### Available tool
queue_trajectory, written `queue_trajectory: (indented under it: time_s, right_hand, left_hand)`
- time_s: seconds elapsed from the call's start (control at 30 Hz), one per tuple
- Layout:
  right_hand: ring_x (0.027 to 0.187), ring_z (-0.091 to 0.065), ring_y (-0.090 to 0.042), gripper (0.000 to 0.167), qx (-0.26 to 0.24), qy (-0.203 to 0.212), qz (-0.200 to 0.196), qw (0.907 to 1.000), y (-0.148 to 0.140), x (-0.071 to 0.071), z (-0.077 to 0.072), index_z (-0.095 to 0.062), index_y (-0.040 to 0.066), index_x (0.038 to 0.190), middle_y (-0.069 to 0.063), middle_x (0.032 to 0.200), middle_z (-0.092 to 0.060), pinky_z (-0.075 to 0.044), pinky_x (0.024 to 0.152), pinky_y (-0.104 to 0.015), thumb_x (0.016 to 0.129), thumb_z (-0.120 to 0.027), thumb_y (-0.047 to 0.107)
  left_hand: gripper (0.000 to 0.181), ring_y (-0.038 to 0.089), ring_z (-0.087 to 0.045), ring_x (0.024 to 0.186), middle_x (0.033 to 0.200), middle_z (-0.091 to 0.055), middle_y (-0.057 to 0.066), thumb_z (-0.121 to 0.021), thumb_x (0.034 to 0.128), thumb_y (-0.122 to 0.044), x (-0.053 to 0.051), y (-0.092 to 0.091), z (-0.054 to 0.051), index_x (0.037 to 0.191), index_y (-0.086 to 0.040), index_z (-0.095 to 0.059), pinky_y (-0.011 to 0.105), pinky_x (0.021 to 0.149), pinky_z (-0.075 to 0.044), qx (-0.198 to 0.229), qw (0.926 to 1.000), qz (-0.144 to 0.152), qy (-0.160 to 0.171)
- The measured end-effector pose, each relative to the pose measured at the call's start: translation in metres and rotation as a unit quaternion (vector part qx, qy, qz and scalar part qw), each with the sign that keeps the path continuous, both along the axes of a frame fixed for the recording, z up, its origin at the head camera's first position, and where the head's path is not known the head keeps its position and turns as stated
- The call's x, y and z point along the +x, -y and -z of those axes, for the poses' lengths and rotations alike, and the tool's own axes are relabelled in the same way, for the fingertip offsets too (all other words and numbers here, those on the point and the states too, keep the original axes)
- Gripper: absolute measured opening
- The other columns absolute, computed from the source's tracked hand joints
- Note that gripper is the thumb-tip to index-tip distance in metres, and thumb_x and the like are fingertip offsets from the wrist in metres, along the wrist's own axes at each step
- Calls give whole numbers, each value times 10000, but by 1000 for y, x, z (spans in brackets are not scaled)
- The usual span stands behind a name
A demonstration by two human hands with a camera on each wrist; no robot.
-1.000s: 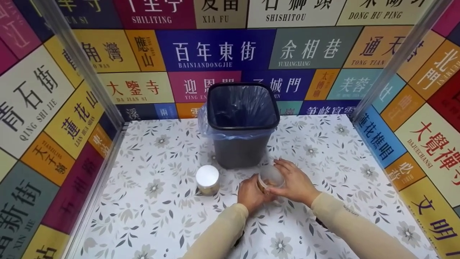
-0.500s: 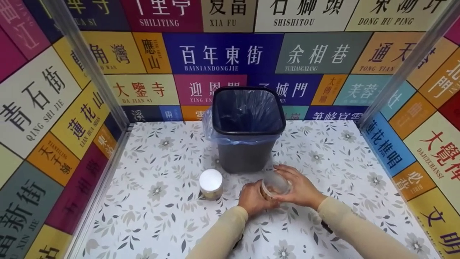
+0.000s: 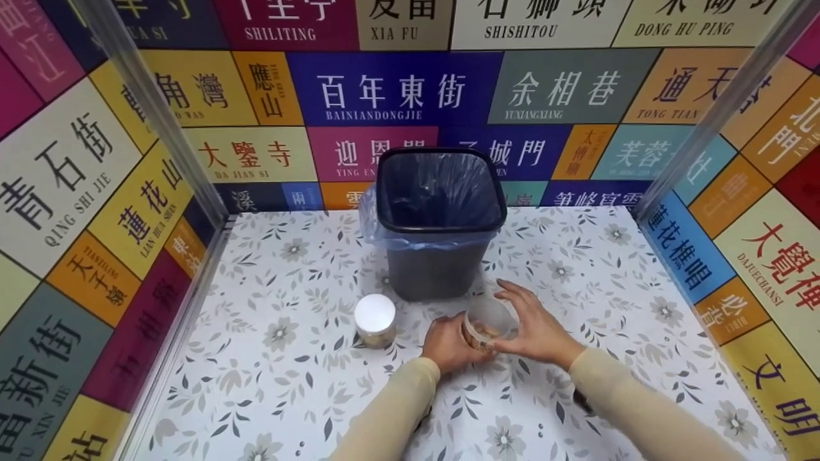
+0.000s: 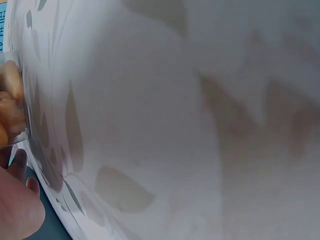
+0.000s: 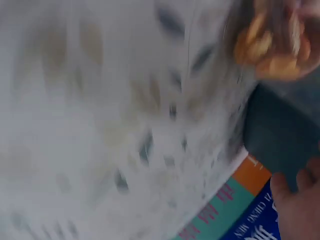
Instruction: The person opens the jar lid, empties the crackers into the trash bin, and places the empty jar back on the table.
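A clear jar (image 3: 488, 325) with a translucent top stands between the two hands in the head view. My left hand (image 3: 450, 346) grips its lower left side. The right hand (image 3: 535, 326) is around the jar's right side, its thumb at the front edge and its fingers spread away behind. Brown pieces (image 5: 275, 50) show through the jar in the right wrist view, the fingers (image 5: 300, 192) apart from it. In the left wrist view the pieces (image 4: 11, 107) are at the left edge, above part of a hand (image 4: 17, 205).
A second jar with a white lid (image 3: 375, 314) stands left of the hands. Behind them is a dark bin (image 3: 432, 272) lined with a bluish bag. The table (image 3: 256, 384) has a leaf-patterned cover, with sign-printed panels around it.
The right hand's fingers have spread away from the jar's top, while its thumb stays near the front edge. My left hand keeps its hold on the jar.
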State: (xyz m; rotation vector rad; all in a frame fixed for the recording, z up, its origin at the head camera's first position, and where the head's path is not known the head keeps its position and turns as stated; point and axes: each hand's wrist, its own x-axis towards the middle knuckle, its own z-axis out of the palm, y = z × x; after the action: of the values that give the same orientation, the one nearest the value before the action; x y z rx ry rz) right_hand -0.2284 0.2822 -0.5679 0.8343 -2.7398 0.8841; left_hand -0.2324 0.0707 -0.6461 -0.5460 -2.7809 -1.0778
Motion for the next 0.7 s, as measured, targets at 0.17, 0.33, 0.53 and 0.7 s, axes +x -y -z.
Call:
queue_trajectory:
  time_s: [0.17, 0.33, 0.53, 0.7]
  right_hand:
    - [1399, -312, -366, 956, -992, 220, 1285, 9865, 21, 34, 24, -461, 29, 1436, -113, 1561, -343, -253, 1117, -595, 711, -865, 504]
    - [1364, -360, -351, 961, -1376, -43, 1801, 9740, 37, 39, 32, -472, 50, 1442, -85, 1524, -406, -266, 1096, -580, 693, -880, 493]
    - [1343, -418, -312, 941, -1118, 135, 1226, 9861, 21, 27, 27, -505, 53, 1434, -67, 1501, -447, -338, 1089, -529, 690, -887, 486]
    - [1371, -394, -324, 921, -895, 1006, -179, 9907, -5, -7, 7, -569, 132, 1406, -61, 1525, -429, -302, 1110, -552, 608, -950, 390]
  left_hand:
    - [718, 161, -647, 813, 897, -697, -59, -860, 579, -627, 2, -2, 1, 1112, -186, -668, 342, 778, -532, -2, 9999, -81, -134]
    - [674, 165, -652, 807, 892, -701, -57, -829, 607, -632, 0, 0, -1, 1094, -195, -667, 342, 771, -532, -52, 9998, -84, -156]
    - [704, 137, -639, 823, 899, -679, -112, -822, 588, -669, 1, -1, 1, 1100, -215, -654, 323, 799, -523, -104, 9999, 5, 36]
    - [726, 117, -635, 844, 915, -678, -125, -824, 600, -672, 0, -1, 0, 1142, -214, -666, 292, 815, -518, -49, 9999, 69, 71]
